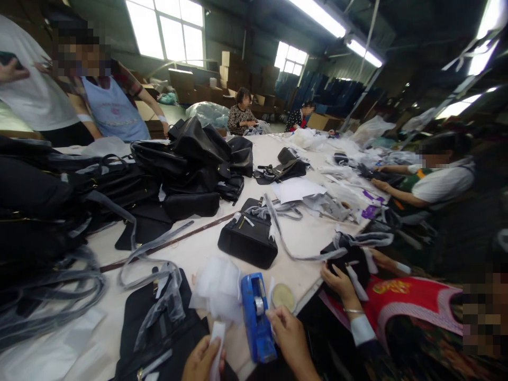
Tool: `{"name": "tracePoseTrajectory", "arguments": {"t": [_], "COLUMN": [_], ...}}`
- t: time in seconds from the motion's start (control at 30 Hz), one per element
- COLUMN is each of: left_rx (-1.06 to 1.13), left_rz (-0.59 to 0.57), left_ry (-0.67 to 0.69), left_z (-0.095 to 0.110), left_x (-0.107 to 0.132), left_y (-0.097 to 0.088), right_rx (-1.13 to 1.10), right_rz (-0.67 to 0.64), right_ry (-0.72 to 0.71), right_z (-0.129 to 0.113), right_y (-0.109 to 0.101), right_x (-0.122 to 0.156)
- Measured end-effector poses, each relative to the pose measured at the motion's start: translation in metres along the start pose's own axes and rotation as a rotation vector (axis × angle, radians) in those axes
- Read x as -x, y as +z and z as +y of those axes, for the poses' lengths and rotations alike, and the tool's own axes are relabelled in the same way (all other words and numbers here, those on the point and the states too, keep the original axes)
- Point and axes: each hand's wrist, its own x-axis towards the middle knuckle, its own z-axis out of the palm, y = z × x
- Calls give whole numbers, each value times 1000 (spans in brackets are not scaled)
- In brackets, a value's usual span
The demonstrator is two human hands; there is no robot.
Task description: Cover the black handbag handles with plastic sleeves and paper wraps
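My left hand (203, 359) is closed around a folded white strip (217, 338) that looks like paper or thin foam. At the right side of a blue tape dispenser (254, 328), my right hand (291, 338) has thumb and fingers pinched together; what is between them, if anything, is too small to make out. A roll of tape (283, 297) lies flat just beyond this hand. Thin white wrapping sheets (219, 288) are bunched left of the dispenser. Beside my left hand lies a black bag (130, 317) with a plastic-wrapped strap.
Black bags (194, 148) are piled along the left of the table (206, 233). Another black bag (248, 238) rests mid-table, with white paper (299, 189) beyond. At right, a co-worker's hands (343, 288) handle a black bag. More people work around the far side.
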Motion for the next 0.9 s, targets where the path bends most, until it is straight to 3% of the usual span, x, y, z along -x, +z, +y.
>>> {"name": "tracePoseTrajectory", "arguments": {"t": [0.1, 0.2, 0.43, 0.67, 0.9], "left_rx": [6, 9, -10, 5, 23], "left_rz": [-10, -41, -46, -60, -58], "left_ry": [-5, -16, -6, -24, 4], "left_z": [7, 12, 12, 10, 10], "left_x": [5, 9, 14, 16, 20], "left_y": [-2, 0, -4, -5, -2], "right_rx": [172, 184, 29, 21, -85], "right_rz": [128, 126, -72, -133, -219], "right_ry": [26, 78, 41, 172, 38], "right_z": [32, 51, 59, 64, 53], "right_y": [-33, -46, -22, -20, -4], "right_x": [-19, -30, -11, 4, 16]}}
